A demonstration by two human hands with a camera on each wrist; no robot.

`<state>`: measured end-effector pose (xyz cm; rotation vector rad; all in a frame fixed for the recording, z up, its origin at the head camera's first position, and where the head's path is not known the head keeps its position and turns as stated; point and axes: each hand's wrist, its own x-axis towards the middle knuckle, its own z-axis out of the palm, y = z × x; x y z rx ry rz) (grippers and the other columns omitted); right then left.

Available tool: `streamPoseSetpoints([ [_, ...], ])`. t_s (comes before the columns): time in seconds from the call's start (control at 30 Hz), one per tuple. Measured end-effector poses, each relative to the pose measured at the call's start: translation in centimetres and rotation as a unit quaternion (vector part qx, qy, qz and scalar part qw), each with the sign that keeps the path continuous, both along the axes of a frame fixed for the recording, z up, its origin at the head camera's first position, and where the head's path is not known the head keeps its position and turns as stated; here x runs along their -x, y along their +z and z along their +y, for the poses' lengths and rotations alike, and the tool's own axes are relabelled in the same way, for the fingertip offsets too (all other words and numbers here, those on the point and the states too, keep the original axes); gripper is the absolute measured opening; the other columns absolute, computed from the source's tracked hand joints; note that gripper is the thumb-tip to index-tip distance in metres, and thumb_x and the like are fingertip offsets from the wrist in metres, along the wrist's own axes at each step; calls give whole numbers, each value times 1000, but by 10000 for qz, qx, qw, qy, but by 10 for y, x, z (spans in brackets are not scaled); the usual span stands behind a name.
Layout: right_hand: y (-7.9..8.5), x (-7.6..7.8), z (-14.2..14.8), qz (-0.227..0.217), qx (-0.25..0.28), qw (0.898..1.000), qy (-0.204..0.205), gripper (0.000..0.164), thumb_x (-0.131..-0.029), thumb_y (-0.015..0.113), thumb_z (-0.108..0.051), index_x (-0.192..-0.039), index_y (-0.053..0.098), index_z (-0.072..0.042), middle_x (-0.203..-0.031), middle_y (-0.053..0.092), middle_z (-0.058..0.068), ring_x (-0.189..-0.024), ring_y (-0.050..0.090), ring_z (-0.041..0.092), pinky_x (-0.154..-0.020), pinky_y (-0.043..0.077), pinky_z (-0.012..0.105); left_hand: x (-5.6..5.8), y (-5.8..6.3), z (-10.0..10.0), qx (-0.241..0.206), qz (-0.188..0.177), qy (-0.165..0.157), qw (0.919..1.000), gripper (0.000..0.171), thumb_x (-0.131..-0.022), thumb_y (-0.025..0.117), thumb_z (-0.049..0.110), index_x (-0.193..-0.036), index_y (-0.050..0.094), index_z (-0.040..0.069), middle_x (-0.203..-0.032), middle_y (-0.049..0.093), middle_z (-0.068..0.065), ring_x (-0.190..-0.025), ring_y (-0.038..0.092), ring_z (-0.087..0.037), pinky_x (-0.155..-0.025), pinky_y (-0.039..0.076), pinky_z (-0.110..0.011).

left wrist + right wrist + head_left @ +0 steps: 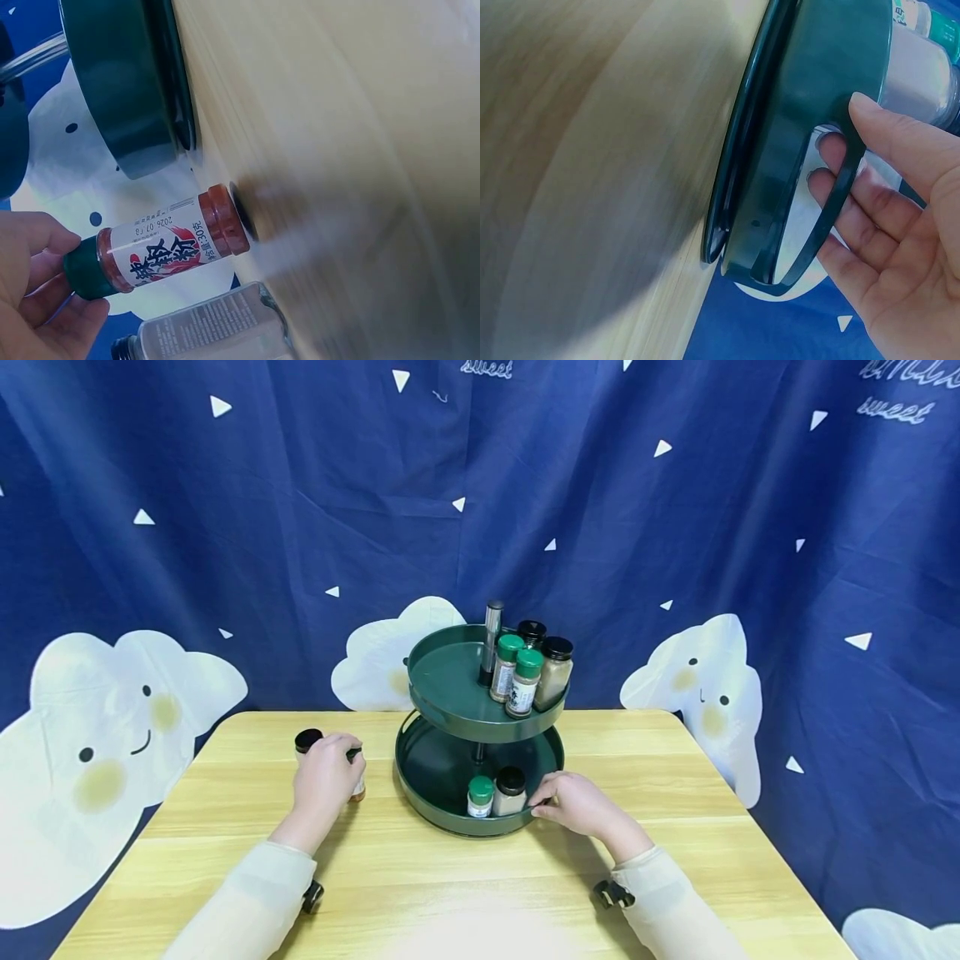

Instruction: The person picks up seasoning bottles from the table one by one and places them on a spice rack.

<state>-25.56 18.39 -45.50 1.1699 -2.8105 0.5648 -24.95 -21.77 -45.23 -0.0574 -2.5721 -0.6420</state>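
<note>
My left hand (318,785) pinches the green cap of a spice jar (169,244) between thumb and fingers. Red powder shows at the jar's base, under a printed white label; the base is close over the table, left of a dark green two-tier turntable (480,727). With the right hand (581,807) I hold the lower tray (829,60) at its right front. In the right wrist view, the thumb presses the rim, and fingertips reach through the handle slot. Inside that tray, a green-capped jar (480,797) and a black-capped jar (510,793) stand side by side.
Behind the left hand stands another black-capped jar (307,741). The upper tray (438,672) holds several spice jars and a tall silver-and-black cylinder (490,643), grouped on its right side. A blue curtain (300,527) hangs behind the wooden table (420,893).
</note>
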Motion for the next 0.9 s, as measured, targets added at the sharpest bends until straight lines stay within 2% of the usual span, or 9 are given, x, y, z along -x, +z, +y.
streamPoseSetpoints([
  [0.43, -1, 0, 1, 159, 106, 9998, 86, 5, -86, 79, -15, -91, 80, -14, -87, 69, -7, -86, 66, 13, -81, 56, 34, -8, 6, 7, -48, 282, -318, 9991, 17, -87, 71, 5, -102, 75, -2, -109, 72, -18, -103, 65, -40, -89, 54, -54],
  [0.67, -1, 0, 1, 63, 139, 9999, 49, 6, -86, 79, -15, -92, 81, -14, -87, 69, -6, -87, 67, 15, -81, 56, 34, -11, 10, 12, 43, 560, -413, 9976, 18, -85, 72, 6, -101, 76, 0, -107, 73, -16, -100, 67, -38, -86, 56, -52],
  [0.9, -1, 0, 1, 17, 57, 10000, -20, 7, -87, 79, -16, -93, 81, -14, -88, 69, -7, -87, 66, 13, -82, 56, 34, -15, 15, 18, 63, 668, -477, 9966, 17, -85, 71, 7, -100, 77, 1, -107, 73, -15, -101, 67, -38, -86, 55, -52],
])
